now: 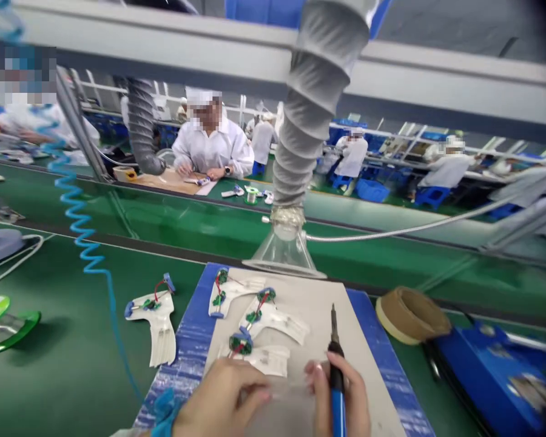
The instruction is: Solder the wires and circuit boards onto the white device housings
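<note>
A soldering iron [338, 394] with a blue and black handle is held upright in my right hand [357, 397], its metal tip pointing away from me. My left hand [227, 391], with a blue band at the wrist, is closed in a pinch; what it holds is blurred. Just beyond its fingers lies a white plastic shell [273, 359] with a small green circuit board and red wires. Two similar shells, an upper one [236, 290] and a middle one [284, 321], rest behind it on the grey board [355, 358].
Another wired shell [162, 331] lies left of the blue-edged board. A solder spool [4, 328] and a coiled blue cord [79, 227] are further left. Tape [412, 315] and a blue device [491, 370] stand right. A fume funnel [286, 249] hangs behind; a co-worker [213, 145] sits opposite.
</note>
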{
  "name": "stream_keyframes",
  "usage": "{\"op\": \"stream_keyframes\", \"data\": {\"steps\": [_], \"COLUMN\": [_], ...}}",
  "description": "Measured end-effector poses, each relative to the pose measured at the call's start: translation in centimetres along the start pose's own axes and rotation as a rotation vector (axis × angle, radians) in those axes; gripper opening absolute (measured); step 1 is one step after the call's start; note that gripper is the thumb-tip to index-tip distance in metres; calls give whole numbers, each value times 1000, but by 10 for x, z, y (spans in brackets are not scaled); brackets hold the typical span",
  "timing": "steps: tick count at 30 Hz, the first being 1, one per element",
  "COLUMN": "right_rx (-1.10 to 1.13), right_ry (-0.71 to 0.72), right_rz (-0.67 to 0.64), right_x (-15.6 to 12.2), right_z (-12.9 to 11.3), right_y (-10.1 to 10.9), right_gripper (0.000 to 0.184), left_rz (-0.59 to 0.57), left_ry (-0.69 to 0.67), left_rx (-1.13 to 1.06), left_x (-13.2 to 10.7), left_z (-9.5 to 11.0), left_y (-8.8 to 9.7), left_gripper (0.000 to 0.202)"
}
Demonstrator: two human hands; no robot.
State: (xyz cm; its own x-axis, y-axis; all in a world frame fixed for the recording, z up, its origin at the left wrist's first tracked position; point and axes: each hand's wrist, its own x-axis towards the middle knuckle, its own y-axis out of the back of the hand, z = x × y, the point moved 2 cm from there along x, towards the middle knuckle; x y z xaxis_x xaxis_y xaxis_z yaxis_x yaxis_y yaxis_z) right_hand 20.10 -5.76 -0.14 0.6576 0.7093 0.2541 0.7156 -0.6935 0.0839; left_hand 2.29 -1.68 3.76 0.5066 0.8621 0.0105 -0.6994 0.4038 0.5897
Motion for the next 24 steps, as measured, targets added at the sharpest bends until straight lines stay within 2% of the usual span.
{"op": "stream_keyframes", "data": {"steps": [2, 4, 8, 11, 13, 16, 20, 22, 24], "right_rx": [38, 39, -45, -113, -152, -207, -278, -314, -337], "right_ry": [-2, 11, 19, 23, 3, -47, -99, -112, -117], "right_rz": [33, 49, 10, -73, -137, -222, -299, -320, -330], "right_x": [-2, -2, -2, -1, -1, -1, 0, 0, -1], "right_z": [-8, -15, -20, -20, -20, -21, -20, -19, -18], "right_y": [-3, -5, -7, -10, -13, -16, -16, -15, -15], "right_gripper": [39, 38, 36, 33, 31, 33, 40, 41, 42], "left_rz": [4, 45, 234, 417, 469, 404, 157, 49, 0], "left_ry": [-37, -138, -313, -275, -212, -178, -162, -112, -63], "left_rx": [47, 82, 140, 141, 124, 110, 182, 230, 249], "left_x": [-3, -3, 4, 8, 9, 10, 12, 14, 13], "left_z": [2, 4, -3, -19, -29, -37, -35, -34, -33], "left_y": [6, 19, 42, 51, 51, 43, 29, 26, 27], "left_gripper": [23, 22, 21, 21, 20, 14, 42, 44, 41]}}
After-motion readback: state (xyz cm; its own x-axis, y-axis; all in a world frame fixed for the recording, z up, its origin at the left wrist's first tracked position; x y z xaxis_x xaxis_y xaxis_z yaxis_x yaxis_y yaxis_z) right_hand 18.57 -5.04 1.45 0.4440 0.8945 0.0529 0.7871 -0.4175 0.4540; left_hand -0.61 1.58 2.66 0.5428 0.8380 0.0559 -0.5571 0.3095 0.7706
